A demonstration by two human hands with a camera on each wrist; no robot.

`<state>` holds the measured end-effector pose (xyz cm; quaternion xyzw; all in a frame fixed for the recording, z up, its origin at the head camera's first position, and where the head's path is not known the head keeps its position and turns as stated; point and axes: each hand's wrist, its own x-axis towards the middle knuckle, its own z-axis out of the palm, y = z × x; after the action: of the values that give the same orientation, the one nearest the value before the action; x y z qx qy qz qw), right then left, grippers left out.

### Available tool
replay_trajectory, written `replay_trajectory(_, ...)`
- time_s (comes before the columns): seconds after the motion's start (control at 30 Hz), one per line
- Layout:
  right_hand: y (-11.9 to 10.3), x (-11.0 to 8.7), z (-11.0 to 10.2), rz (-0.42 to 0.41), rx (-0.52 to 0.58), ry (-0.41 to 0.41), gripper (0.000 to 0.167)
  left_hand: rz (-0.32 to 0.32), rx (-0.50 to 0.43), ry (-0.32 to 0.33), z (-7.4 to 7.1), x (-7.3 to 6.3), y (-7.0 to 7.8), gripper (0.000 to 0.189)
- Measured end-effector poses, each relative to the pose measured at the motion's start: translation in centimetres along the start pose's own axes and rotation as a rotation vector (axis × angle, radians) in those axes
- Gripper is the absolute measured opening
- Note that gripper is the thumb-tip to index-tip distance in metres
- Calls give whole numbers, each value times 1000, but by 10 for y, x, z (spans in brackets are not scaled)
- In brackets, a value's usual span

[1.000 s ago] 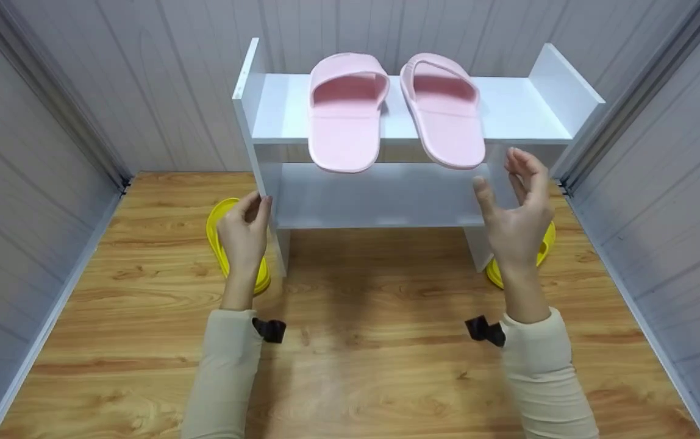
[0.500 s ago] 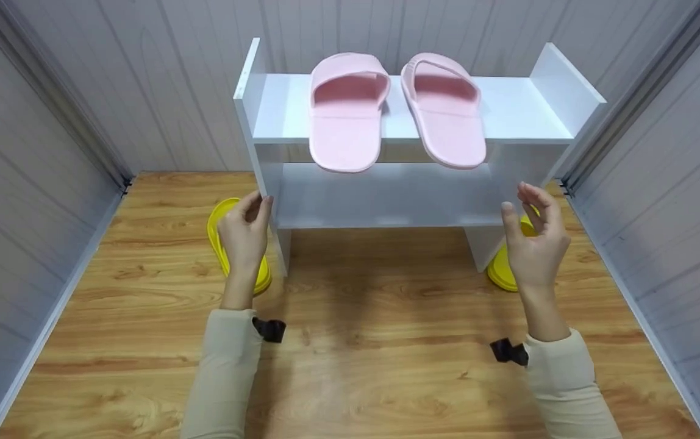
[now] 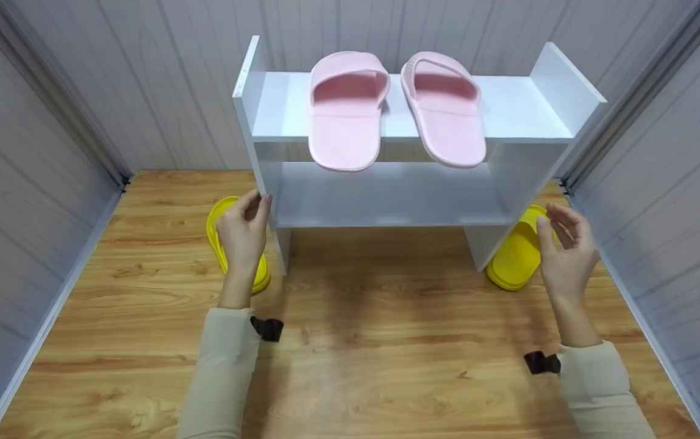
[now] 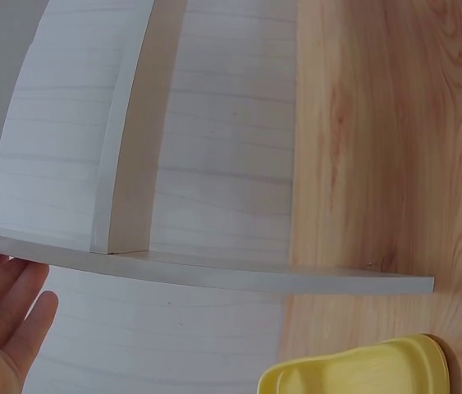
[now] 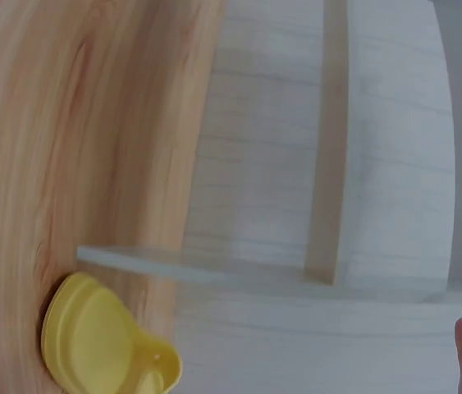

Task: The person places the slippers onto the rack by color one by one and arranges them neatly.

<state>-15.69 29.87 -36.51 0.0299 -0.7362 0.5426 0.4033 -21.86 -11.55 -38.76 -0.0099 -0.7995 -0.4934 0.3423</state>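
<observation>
A white two-tier shoe rack (image 3: 386, 195) stands against the back wall. My left hand (image 3: 241, 235) pinches the front edge of its left side panel (image 4: 214, 275); in the left wrist view the thumb lies on one side and the fingers (image 4: 34, 324) on the other. On the top shelf sit two pink slippers (image 3: 345, 140), their heels jutting past the front edge. To the right of the rack, my right hand (image 3: 566, 262) hovers with loosely bent fingers and holds nothing. It partly covers the right yellow slipper (image 3: 511, 259) in the head view.
Another yellow slipper (image 3: 222, 210) lies on the wooden floor (image 3: 350, 353) left of the rack, partly behind my left hand. Panelled walls rise on the left (image 3: 27, 213), right (image 3: 667, 213) and at the back. The lower shelf (image 4: 132, 164) spans between the side panels.
My right hand has moved right and down, away from the front of the rack and past its right side panel, uncovering more of the right yellow slipper. My left hand stays put.
</observation>
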Motion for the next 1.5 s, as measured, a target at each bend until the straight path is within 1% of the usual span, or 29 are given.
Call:
replay_trajectory(0.23, 19, 8, -8, 48, 14, 2, 26, 0, -3, -9, 0, 0, -1, 23)
replay_trajectory(0.43, 35, 10, -12, 105, -21, -25, 29, -3, 2, -10, 0, -1, 0, 24)
replay_trajectory(0.63, 47, 12, -10, 179, -50, -41, 32, -12, 9, -12, 1, -1, 1, 24)
replay_trajectory(0.8, 53, 12, -7, 205, -82, -66, 37, -8, 19, -9, 1, -1, 0, 24)
replay_trajectory(0.97, 53, 16, -2, 218, -98, -88, 39, -3, 12, -11, -1, 0, -1, 23)
replay_trajectory(1.07, 52, 18, 1, 218, -89, -95, 38, -5, 3, -17, -1, 1, -1, 23)
replay_trajectory(1.23, 50, 22, 6, 208, -88, -84, 33, -1, 2, -14, -1, 0, 1, 24)
replay_trajectory(1.4, 65, 26, 10, 189, -118, -71, 32, 1, 1, -10, -1, -1, 0, 23)
replay_trajectory(1.5, 73, 28, 12, 182, -173, -60, 34, -8, 9, -15, -1, -1, 0, 23)
